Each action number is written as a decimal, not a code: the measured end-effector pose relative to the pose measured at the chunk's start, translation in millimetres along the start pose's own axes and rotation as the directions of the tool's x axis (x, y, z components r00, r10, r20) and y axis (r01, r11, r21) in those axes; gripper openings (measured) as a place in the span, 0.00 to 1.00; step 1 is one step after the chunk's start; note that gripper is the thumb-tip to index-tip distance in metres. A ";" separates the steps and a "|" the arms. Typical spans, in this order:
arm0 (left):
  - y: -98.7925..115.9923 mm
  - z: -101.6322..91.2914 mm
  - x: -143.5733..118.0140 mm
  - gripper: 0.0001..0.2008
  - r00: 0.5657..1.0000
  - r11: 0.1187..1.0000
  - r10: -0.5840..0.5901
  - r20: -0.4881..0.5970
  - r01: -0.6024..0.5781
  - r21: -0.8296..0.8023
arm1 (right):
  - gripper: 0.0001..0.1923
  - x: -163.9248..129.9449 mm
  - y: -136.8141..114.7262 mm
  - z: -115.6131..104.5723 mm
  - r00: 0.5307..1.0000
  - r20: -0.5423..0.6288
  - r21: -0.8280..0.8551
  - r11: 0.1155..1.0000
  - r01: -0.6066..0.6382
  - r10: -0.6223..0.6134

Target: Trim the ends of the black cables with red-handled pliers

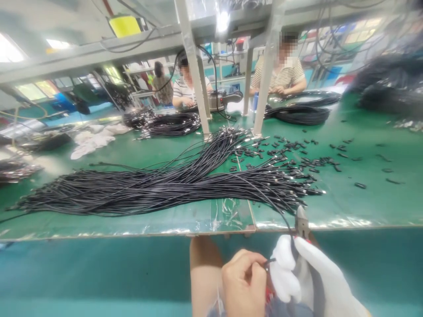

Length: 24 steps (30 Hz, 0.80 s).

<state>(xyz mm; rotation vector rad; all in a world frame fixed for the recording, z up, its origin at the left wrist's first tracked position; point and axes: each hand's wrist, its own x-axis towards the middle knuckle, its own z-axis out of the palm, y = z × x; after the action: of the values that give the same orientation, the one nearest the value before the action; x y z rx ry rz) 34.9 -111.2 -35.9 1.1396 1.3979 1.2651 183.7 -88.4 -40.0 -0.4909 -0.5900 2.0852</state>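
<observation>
My left hand (244, 279) is bare and closed, its thumb and finger pinching the short dark end of a black cable (283, 216). My right hand (325, 277) wears a white glove and is wrapped round a pair of pliers (302, 223); their metal jaws point up toward the table edge, and a bit of red handle shows below. From the bundle, the cable runs down to the gloved fingers, which partly hide it. Just beyond my hands lies a long bundle of black cables (158, 191), with metal-tipped connector ends fanned out at the right.
Small black pieces (312, 163) lie scattered over the green table (373, 202). Metal posts (264, 83) rise behind the bundle. Coiled cables (297, 115) and white gloves (94, 140) sit farther back. Co-workers (280, 79) sit across the table.
</observation>
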 end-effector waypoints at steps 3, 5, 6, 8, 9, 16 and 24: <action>8.3 -6.2 2.3 0.12 0.995 0.986 -0.088 0.039 0.092 -0.141 | 0.23 1.2 -5.8 3.7 0.999 -0.004 0.161 0.986 0.044 -0.044; 12.5 -8.3 3.5 0.10 0.993 0.977 -0.098 0.070 0.109 -0.182 | 0.22 2.4 -9.6 3.9 0.999 0.002 0.220 0.974 0.049 -0.051; 13.6 -8.6 3.8 0.09 0.991 0.973 -0.105 0.082 0.120 -0.199 | 0.22 2.7 -10.7 3.6 0.999 0.002 0.223 0.973 0.050 -0.052; 14.0 -8.0 4.0 0.08 0.988 0.969 -0.112 0.102 0.131 -0.207 | 0.23 2.5 -10.9 3.2 0.999 0.009 0.205 0.978 0.034 -0.037; 13.6 -7.5 4.0 0.08 0.988 0.972 -0.106 0.111 0.127 -0.197 | 0.23 2.1 -10.2 3.0 0.999 0.010 0.196 0.980 0.028 -0.031; 9.4 -7.2 4.6 0.11 0.991 1.000 0.007 0.135 -0.006 -0.006 | 0.26 -0.3 3.8 -8.8 0.999 0.019 0.096 0.995 0.038 -0.040; -4.2 -6.6 5.8 0.08 0.990 0.989 -0.084 0.113 0.097 -0.116 | 0.25 -1.0 6.4 -5.8 0.998 0.061 -0.029 0.999 0.027 -0.025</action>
<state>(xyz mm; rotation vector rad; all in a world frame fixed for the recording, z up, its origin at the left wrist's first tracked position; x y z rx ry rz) 27.3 -106.7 -39.8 1.0351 1.2617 1.1899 183.2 -91.1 -48.3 -0.4359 -0.6597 2.0755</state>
